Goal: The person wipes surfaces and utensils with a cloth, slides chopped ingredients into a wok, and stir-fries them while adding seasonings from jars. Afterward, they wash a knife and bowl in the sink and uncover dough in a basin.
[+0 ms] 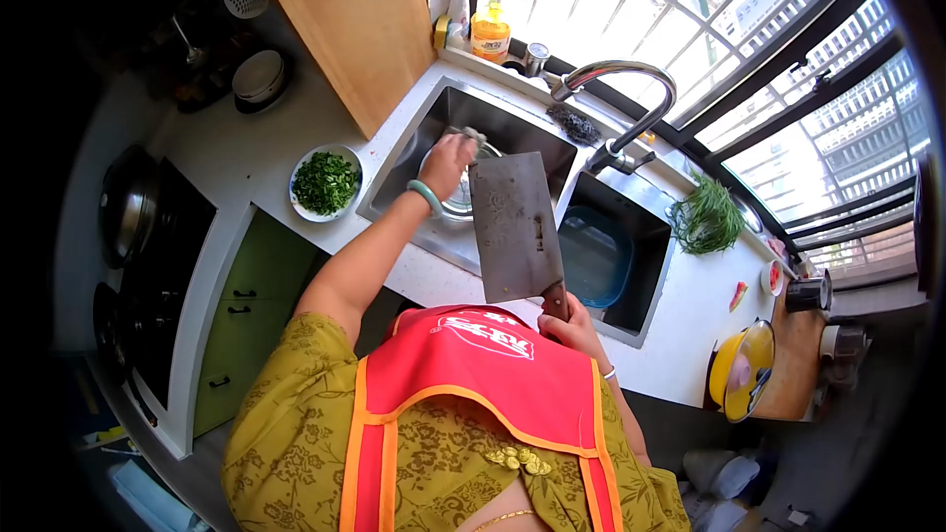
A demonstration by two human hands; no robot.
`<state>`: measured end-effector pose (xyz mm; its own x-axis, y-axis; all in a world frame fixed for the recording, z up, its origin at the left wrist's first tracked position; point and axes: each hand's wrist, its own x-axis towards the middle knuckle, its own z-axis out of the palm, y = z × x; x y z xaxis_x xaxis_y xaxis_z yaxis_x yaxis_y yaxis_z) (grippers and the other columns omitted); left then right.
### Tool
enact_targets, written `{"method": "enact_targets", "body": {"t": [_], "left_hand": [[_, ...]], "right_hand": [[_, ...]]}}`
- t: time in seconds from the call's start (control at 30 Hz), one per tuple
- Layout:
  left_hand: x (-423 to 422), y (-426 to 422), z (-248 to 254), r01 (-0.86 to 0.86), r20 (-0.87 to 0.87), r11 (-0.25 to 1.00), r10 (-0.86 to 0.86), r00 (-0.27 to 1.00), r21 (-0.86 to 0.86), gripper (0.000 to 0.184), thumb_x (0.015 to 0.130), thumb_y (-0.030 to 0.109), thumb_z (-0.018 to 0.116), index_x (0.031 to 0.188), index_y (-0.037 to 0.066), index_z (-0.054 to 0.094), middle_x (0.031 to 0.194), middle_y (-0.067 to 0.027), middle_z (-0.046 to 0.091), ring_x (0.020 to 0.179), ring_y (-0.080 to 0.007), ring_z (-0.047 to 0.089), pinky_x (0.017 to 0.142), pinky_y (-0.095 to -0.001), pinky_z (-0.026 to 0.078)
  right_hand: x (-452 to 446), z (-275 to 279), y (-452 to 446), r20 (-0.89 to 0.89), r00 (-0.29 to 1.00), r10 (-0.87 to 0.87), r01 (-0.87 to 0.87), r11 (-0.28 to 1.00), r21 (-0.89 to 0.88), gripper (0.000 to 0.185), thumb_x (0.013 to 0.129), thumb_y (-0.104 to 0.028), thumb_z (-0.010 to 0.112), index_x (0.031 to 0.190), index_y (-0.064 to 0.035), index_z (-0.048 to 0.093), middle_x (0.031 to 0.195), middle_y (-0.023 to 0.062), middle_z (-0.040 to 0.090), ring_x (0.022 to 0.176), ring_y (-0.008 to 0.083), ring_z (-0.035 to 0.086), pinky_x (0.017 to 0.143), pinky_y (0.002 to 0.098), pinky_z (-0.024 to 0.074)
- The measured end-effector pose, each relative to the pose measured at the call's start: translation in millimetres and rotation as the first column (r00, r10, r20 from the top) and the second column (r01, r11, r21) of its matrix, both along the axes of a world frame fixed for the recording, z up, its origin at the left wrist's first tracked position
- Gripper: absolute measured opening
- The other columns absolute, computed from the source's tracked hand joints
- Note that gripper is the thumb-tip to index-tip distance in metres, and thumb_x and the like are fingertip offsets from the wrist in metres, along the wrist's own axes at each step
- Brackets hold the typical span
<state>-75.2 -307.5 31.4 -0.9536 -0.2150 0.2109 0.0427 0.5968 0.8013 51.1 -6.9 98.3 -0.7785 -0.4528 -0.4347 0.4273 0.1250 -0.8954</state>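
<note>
Cleaver [507,222] and pale wad [475,138] held at a double sink [448,248]

The cleaver is grasped by its wooden handle [558,299] in the curled fingers of the right hand [574,327], its broad blade raised over the sink's near edge. Above the left basin [537,138], the wad is gripped at the fingertips of the left hand [448,167], at a round bowl [459,205]. A blue tub [596,248] is placed in the right basin [645,268]. Chopped greens [326,182] are heaped on a plate [295,199] near the sink's left edge; long greens [708,217] are laid past its right edge. A faucet [613,155] is mounted at the far edge.
</note>
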Motion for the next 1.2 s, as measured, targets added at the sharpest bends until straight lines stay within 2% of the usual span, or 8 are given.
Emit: {"method": "enact_targets", "body": {"t": [0.1,0.2,0.33,0.43,0.87,0.97,1.07,1.2], "left_hand": [[-14.9,-31.6,-65.1,-0.184,0.306,0.654,-0.076,0.949,0.733,0.028,0.092,0.030,0.042,0.101,0.006,0.054,0.078,-0.0071,0.060,0.063,-0.0160,0.057,0.056,-0.0289,0.048],[12.3,-2.0,-30.6,-0.157,0.224,0.313,-0.192,0.955,0.937,0.025,0.093,0.027,0.041,0.106,0.007,0.049,0.079,-0.0061,0.060,0.062,-0.0137,0.057,0.051,-0.0262,0.048],[50.9,41.2,-30.9,-0.183,-0.067,-0.408,-0.526,0.848,0.895,0.039,0.093,0.032,0.035,0.115,0.005,0.051,0.110,-0.0097,0.059,0.099,-0.0205,0.058,0.086,-0.0358,0.047],[82.2,66.7,7.0,-0.075,-0.389,-0.609,-0.591,0.707,0.790,0.043,0.094,0.033,0.030,0.120,0.004,0.047,0.119,-0.0112,0.054,0.105,-0.0254,0.055,0.088,-0.0412,0.045],[44.8,9.5,44.6,0.056,-0.205,-0.469,-0.273,0.940,0.882,0.047,0.088,0.028,0.033,0.124,-0.001,0.041,0.124,-0.0166,0.047,0.113,-0.0293,0.047,0.097,-0.0416,0.036],[35.4,-4.6,22.9,0.021,-0.048,-0.152,-0.181,0.982,0.988,0.038,0.087,0.012,0.036,0.122,-0.001,0.044,0.108,-0.0130,0.055,0.096,-0.0218,0.055,0.080,-0.0334,0.047],[48.4,29.9,33.5,0.187,-0.042,0.776,-0.203,0.978,0.602,0.037,0.080,-0.001,0.050,0.116,0.005,0.052,0.103,-0.0048,0.053,0.085,-0.0115,0.053,0.074,-0.0222,0.045],[69.0,87.0,41.4,0.487,-0.254,0.863,-0.444,0.859,0.136,0.021,0.073,0.004,0.061,0.093,0.004,0.055,0.095,-0.0110,0.049,0.090,-0.0254,0.051,0.081,-0.0311,0.041]], "right_hand": [[-0.5,-4.8,5.8,0.052,0.998,-0.044,0.046,0.998,-0.038,0.026,0.075,-0.007,0.059,0.096,-0.0010,0.046,0.068,0.0023,0.049,0.056,0.0088,0.051,0.049,0.0208,0.0401],[-2.0,2.2,-2.4,0.156,0.986,-0.053,0.080,0.982,-0.173,0.021,0.077,-0.009,0.059,0.089,-0.0040,0.044,0.064,0.0034,0.049,0.050,0.0099,0.048,0.046,0.0216,0.0395],[-11.4,8.1,-24.1,0.187,0.980,-0.072,0.125,0.950,-0.287,0.019,0.081,-0.012,0.058,0.087,-0.0051,0.041,0.062,0.0035,0.046,0.046,0.0112,0.047,0.044,0.0229,0.0394],[-17.6,4.3,-42.3,0.215,0.969,-0.120,0.187,0.926,-0.327,0.019,0.082,-0.013,0.057,0.088,-0.0051,0.041,0.061,0.0036,0.046,0.046,0.0114,0.047,0.043,0.0232,0.0399],[-0.2,-11.9,-0.3,0.106,0.986,-0.129,0.133,0.991,-0.029,0.018,0.081,-0.011,0.058,0.088,-0.0048,0.042,0.059,0.0032,0.048,0.043,0.0107,0.048,0.042,0.0227,0.0400],[1.6,-15.4,1.3,0.129,0.969,-0.212,0.219,0.975,-0.042,0.018,0.081,-0.011,0.058,0.087,-0.0044,0.042,0.059,0.0027,0.048,0.044,0.0105,0.049,0.042,0.0231,0.0415],[-1.8,-13.7,-11.9,0.059,0.959,-0.277,0.278,0.961,-0.008,0.018,0.081,-0.011,0.057,0.087,-0.0042,0.042,0.061,0.0020,0.049,0.045,0.0103,0.050,0.042,0.0235,0.0428],[-12.6,-14.9,-28.6,-0.024,0.953,-0.303,0.303,0.953,-0.027,0.018,0.081,-0.010,0.057,0.088,-0.0038,0.041,0.063,0.0020,0.049,0.046,0.0099,0.050,0.041,0.0231,0.0425]]}}
